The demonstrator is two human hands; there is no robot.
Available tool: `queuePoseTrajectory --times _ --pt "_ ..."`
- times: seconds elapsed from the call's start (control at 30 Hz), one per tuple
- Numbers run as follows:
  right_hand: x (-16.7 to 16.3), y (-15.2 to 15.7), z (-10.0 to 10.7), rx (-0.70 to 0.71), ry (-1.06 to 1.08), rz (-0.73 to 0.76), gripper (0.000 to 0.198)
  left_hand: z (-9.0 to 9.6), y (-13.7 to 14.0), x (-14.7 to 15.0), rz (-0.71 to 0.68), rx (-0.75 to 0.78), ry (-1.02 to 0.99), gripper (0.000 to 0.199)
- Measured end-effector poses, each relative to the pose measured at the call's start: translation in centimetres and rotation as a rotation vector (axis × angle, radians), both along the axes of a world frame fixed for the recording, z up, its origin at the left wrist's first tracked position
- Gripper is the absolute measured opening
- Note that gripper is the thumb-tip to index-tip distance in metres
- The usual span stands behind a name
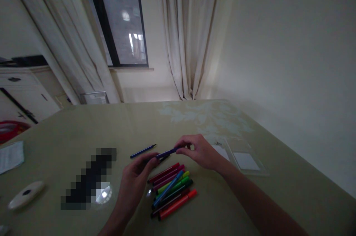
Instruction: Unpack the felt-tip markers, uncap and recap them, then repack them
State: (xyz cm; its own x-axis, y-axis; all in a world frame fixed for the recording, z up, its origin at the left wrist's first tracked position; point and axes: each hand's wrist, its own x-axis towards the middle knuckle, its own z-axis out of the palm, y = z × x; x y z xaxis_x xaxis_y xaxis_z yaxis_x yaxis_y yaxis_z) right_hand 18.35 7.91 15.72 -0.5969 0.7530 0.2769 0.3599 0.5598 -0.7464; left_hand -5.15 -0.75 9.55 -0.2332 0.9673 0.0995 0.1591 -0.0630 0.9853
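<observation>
A dark blue-purple felt-tip marker (166,153) is held level between my two hands above the table. My left hand (137,176) pinches its left end with thumb and fingers. At the other end, my right hand (199,153) grips the tip or cap, which its fingers partly hide. Just beyond my left hand lies an uncapped blue marker (142,151), its dark tip pointing right. Beneath and nearer to me rests a loose pile of several markers, among them a red-orange one (178,205), a light blue one (168,189) and a dark red one (163,173).
A clear plastic case (263,171) with white inserts lies beyond my right forearm. To the left are a pixelated dark object (87,180), a pale oval device (26,195) and a printed sheet (11,157). The pale green table (111,124) meets a wall on the right.
</observation>
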Motion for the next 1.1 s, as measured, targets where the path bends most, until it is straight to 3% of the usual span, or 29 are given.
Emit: queuePoseTrajectory --times 0.33,0.47,0.57,0.63,0.8,0.97,1.1 --pt "-0.6 -0.6 -0.6 -0.040 0.052 -0.014 0.008 0.1 -0.1 0.0 -0.004 -0.038 0.039 0.040" --pt "0.0 0.4 -0.5 -0.019 -0.030 -0.007 0.014 -0.4 0.4 -0.5 -0.043 0.015 0.215 0.035" --pt "1.4 2.3 -1.4 0.110 -0.163 -0.175 0.023 -0.9 0.8 -0.9 -0.012 0.031 0.461 0.033" --pt "2.5 3.5 -2.5 0.202 -0.406 -0.335 0.023 -1.3 0.9 -0.9 -0.022 0.020 0.540 0.031" --pt "3.3 4.7 -5.2 0.211 -0.578 -0.321 0.019 -2.0 1.2 -1.2 -0.130 0.023 0.614 0.025" --pt "2.1 4.2 -6.0 0.218 -0.659 -0.276 0.014 -3.1 2.0 -3.7 0.077 0.047 0.770 0.037" --pt "1.5 3.7 -5.6 0.200 -0.618 -0.230 0.015 -3.9 2.5 -5.7 0.229 -0.015 0.839 0.035"
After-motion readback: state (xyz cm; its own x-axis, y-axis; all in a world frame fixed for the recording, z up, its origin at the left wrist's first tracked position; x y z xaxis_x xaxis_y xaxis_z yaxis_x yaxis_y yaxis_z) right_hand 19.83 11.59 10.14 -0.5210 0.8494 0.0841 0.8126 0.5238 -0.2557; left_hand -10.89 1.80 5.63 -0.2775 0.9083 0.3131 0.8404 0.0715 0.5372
